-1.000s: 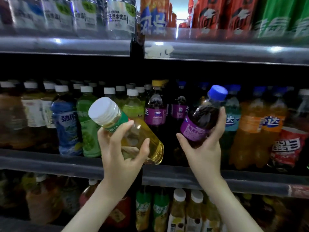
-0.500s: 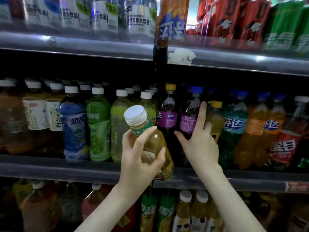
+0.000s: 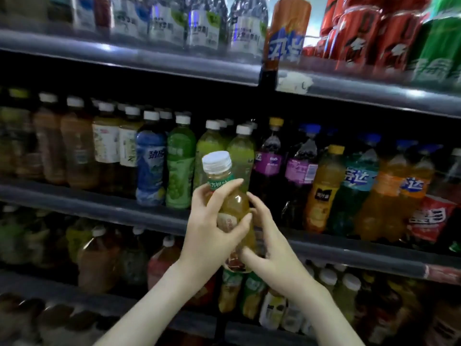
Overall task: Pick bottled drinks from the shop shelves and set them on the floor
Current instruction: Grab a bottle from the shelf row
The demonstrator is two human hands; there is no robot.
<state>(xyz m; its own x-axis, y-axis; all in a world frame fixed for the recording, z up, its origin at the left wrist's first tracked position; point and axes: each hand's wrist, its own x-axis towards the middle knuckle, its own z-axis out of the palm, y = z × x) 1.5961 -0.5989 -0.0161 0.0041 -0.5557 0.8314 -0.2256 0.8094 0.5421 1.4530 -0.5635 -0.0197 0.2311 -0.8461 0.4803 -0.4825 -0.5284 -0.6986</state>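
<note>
Left grip point(image 3: 212, 240) is wrapped around the middle of a white-capped amber tea bottle point(image 3: 234, 208), with the thumb across the front. Right grip point(image 3: 272, 248) cups its lower right side, thumb near the base and fingers curling behind. The bottle's nearly upright, held in the air off the middle shelf point(image 3: 99, 204), right in front of its front edge and the green drink bottles point(image 3: 179, 166).

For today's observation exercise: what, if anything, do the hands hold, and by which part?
One amber bottle: the left hand grips its middle; the right hand curls round its lower part.
</note>
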